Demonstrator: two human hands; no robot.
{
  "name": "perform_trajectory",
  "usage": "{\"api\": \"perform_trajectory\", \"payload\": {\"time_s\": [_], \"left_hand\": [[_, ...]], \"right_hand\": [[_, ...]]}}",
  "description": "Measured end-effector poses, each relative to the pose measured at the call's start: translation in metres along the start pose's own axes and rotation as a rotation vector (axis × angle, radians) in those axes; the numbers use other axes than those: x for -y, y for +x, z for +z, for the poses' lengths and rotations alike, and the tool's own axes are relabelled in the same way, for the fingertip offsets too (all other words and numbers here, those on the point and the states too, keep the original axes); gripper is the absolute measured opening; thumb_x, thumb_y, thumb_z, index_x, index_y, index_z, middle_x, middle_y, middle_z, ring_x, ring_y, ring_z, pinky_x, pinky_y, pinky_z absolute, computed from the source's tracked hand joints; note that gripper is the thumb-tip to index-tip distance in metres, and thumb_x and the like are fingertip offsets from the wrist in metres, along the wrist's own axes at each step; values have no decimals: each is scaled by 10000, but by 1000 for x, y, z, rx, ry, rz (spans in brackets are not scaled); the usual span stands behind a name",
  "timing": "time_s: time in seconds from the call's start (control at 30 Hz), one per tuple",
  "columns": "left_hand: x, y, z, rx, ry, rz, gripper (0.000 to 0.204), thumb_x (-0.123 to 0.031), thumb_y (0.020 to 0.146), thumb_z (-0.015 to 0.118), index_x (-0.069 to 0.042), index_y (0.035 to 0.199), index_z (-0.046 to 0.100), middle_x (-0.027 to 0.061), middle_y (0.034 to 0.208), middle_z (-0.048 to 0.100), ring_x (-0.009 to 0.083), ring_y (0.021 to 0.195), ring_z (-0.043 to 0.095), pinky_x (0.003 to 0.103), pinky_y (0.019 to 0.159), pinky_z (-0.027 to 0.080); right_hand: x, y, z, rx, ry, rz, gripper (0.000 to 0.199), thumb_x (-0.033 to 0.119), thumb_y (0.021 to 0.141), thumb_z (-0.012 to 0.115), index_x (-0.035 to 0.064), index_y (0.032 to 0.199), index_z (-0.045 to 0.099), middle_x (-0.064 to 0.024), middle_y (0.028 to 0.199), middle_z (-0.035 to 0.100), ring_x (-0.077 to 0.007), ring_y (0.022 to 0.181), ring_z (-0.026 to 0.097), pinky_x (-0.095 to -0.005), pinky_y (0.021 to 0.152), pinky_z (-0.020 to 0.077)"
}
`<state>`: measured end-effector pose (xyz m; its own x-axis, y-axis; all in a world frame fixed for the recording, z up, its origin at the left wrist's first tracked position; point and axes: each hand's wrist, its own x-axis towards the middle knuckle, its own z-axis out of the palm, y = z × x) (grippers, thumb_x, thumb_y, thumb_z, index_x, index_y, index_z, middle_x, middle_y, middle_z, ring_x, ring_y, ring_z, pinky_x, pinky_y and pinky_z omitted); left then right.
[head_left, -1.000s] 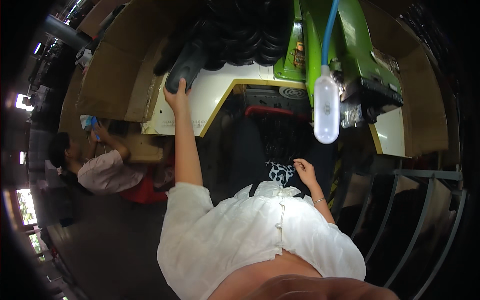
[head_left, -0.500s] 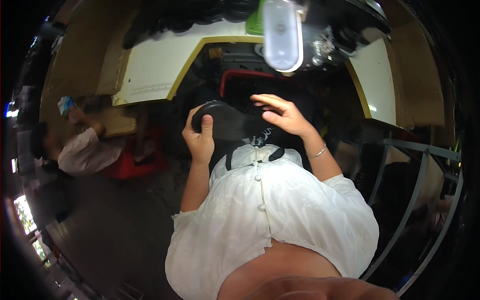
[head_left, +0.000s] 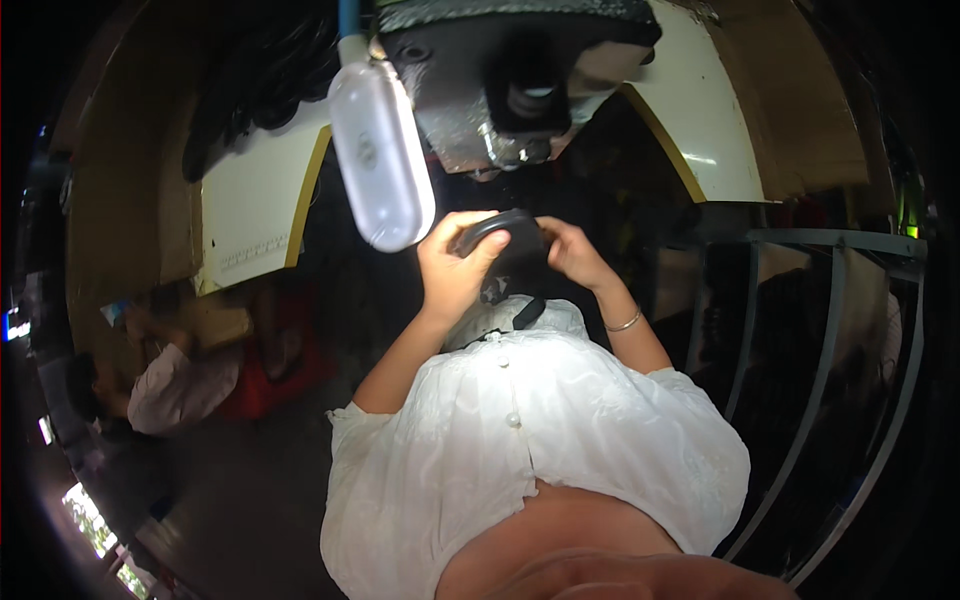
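Observation:
A dark, rounded, rubbery piece that looks like a shoe sole [head_left: 516, 224] is in front of my chest, below the machine. My left hand [head_left: 458, 266] grips its left side, with the thumb laid over the rim. On its right side my right hand [head_left: 577, 257] has its fingers bent against the edge; the fingertips are partly hidden behind it. The underside of the piece and its far end are lost in the dark.
Close ahead is a black machine head [head_left: 520, 70], with a pale lamp [head_left: 383, 160] hanging at its left. A white table [head_left: 250, 200] with yellow edging curves around, bearing a black heap [head_left: 270, 80]. A metal rack [head_left: 840, 300] stands right; another person [head_left: 185, 385] sits left.
My right hand has come in from the right and closed on the sole-like piece. My left hand and the piece have moved right, and the view has shifted toward the machine.

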<state>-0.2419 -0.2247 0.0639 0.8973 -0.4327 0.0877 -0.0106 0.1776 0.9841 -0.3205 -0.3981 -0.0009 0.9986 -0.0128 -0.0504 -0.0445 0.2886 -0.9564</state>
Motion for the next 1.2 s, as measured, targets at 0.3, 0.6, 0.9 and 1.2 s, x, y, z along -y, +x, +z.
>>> {"api": "perform_trajectory", "payload": {"time_s": [0.3,0.6,0.9,1.2], "left_hand": [[-7,38,19,-6,-432,-232,382,69,752,608,4,1066,401,113,899,598,145,784,601,254,733,491],[-7,26,-6,147,380,-22,418,64,795,542,-1,1167,363,124,1013,580,114,878,565,242,774,451],[-1,1,-68,-194,-352,-86,338,-36,797,603,-21,1059,390,126,885,615,87,726,568,191,597,448],[17,-21,-131,-412,59,-341,240,-124,825,560,-41,1049,534,-11,789,600,23,631,499,157,490,347]], "right_hand": [[0,-72,-70,54,-312,525,402,119,706,708,-46,1051,584,-100,1008,618,-139,876,556,-279,829,429],[105,-4,-104,-738,309,-351,302,95,827,540,-25,1103,519,-128,1055,587,-244,958,583,-353,845,475],[95,44,-4,-588,628,-510,338,262,868,428,-1,1043,547,-107,1035,592,-232,961,567,-338,850,437],[40,40,58,-435,604,-325,424,289,880,362,-4,1158,490,-96,1103,561,-191,1021,531,-307,878,406]]}}
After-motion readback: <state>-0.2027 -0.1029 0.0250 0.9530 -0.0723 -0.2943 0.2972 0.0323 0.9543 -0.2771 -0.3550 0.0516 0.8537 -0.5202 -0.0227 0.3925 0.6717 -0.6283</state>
